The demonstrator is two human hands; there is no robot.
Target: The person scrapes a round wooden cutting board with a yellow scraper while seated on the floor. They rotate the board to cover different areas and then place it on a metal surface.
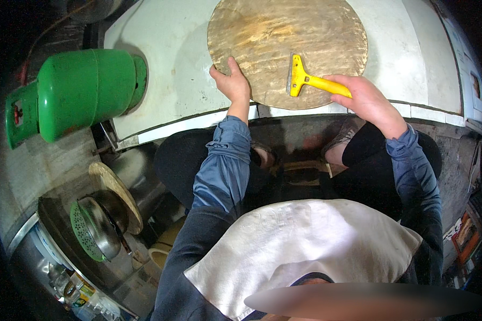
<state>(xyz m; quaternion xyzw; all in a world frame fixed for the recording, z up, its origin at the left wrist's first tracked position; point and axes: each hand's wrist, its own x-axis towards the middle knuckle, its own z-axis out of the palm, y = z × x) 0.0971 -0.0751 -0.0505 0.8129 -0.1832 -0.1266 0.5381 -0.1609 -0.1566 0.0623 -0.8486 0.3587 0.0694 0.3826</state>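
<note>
A round wooden board (284, 32), worn and pale in scraped patches, lies on the white tabletop in front of me. My left hand (233, 84) grips its near left rim, the thumb over the edge and some fingers hidden. In my right hand (368, 101) is a yellow scraper (321, 83) with a wide flat blade, held by the end of its handle. The scraper's head is over the near right part of the board, with its blade edge facing left; whether it touches the wood I cannot tell.
A green gas cylinder (85, 91) lies on its side left of the white table (166, 69). Lower left are a metal pan (103, 230), a green colander (80, 227) and a round wooden lid (118, 187). My knees and shoes are below the table's near edge.
</note>
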